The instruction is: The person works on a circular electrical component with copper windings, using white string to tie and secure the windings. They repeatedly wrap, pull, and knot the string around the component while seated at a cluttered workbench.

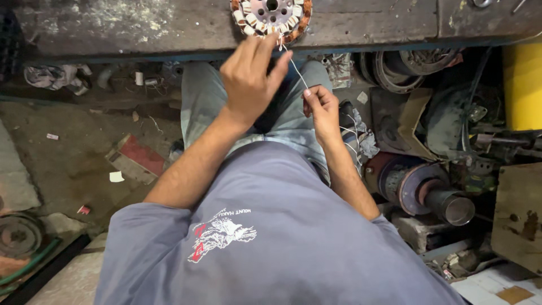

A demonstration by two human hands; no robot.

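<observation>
Grey T-shirt (pixel 271 237) fills the bottom of the view; both bare forearms reach forward from it over the lap.

Left hand (pixel 248 79): raised toward the near edge of the desk (pixel 141 25), fingers bunched at the lower rim of the stator (pixel 271 16). Fingertips pinch the white thread (pixel 296 70) where it leaves the windings; the grip looks closed on it, though the fingertips partly hide the contact point.

Right hand (pixel 322 110): lower and nearer the body, fist curled, thumb and forefinger clamped on the other end of the same thread. Thread runs straight and taut between the two hands, slanting down from the stator.

Stator: round, copper-wound with pale insulation wraps between the slots, metal hub with holes in the centre. It lies flat at the near edge of the desk, about midway along it, partly cut off by the top of the frame.

Handling judgement: the stator is likely heavy and rigid, best held by the laminated rim or hub, never by the coils; the enamelled wire and paper wraps look easy to scrape or tear. The thread is light, limp and thin, liable to slip or snap under a jerk, so a pinch close to the winding gives most control.

Surroundings: dirt floor (pixel 73 158) at left with scraps; at right a rusty motor rotor (pixel 435 195), a yellow cylinder (pixel 522 85), stacked metal rings (pixel 406 65).
</observation>
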